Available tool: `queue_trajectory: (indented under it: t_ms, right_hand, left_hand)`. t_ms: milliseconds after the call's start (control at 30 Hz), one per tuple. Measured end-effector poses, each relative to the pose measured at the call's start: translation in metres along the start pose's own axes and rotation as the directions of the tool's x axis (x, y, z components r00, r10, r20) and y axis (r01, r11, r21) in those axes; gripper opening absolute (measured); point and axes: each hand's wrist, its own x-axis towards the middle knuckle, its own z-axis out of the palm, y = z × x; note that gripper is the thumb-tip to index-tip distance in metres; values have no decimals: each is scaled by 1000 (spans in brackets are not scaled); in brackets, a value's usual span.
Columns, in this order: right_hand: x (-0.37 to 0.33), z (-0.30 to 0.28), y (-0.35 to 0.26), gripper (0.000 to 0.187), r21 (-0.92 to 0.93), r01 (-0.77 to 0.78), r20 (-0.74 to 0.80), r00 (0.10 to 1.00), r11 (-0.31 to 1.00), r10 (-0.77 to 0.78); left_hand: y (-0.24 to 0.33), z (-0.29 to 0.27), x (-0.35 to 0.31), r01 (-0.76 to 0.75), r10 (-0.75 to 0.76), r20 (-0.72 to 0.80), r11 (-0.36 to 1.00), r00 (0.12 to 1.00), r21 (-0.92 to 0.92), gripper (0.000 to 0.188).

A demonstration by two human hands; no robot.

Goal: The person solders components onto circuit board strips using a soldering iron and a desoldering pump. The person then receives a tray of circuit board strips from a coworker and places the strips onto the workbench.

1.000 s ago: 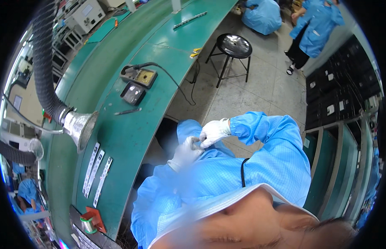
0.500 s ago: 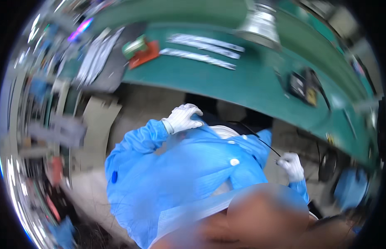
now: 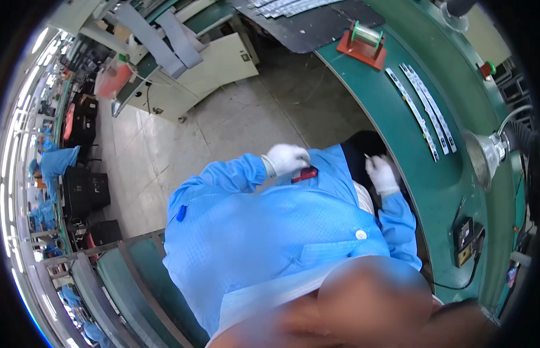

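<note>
My left hand (image 3: 288, 159), in a white glove, is at the front of my blue jacket (image 3: 333, 197). Its bent fingers grip the cloth at what looks like a pocket edge. Just below the fingertips a dark red object (image 3: 305, 174) shows, partly covered by the cloth; its kind cannot be made out. Over my lap, close to the bench edge, is my right hand (image 3: 383, 176), also gloved in white. Its fingers are curled together, and a small pale tip (image 3: 367, 155) sticks out from them. The rest of that thing is hidden.
On the green bench (image 3: 368, 93) at right lie several strips of parts (image 3: 418, 113), a wire spool (image 3: 367, 36) on a red stand (image 3: 362, 53), a fume hood (image 3: 484, 158) and a black-and-yellow device (image 3: 464, 240). A cabinet (image 3: 217, 69) stands far left; a green conveyor-like surface (image 3: 136, 290) lies near left.
My view has swung left, so the bench now runs down the right side. The dark red object has come into sight by my left hand. The black cord near my right hand no longer shows.
</note>
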Motion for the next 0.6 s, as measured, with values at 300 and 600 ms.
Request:
queue_trajectory:
  t_ms: [300, 600]
  right_hand:
    - [22, -45, -152, 39, 29, 327, 39, 944, 945, -328]
    - [1, -31, -160, 33, -144, 510, -54, 852, 848, -521]
  left_hand:
    - [6, -18, 7, -202, 248, -381, 967, 891, 158, 12]
    - [4, -17, 7, -260, 298, -382, 954, 875, 150, 13]
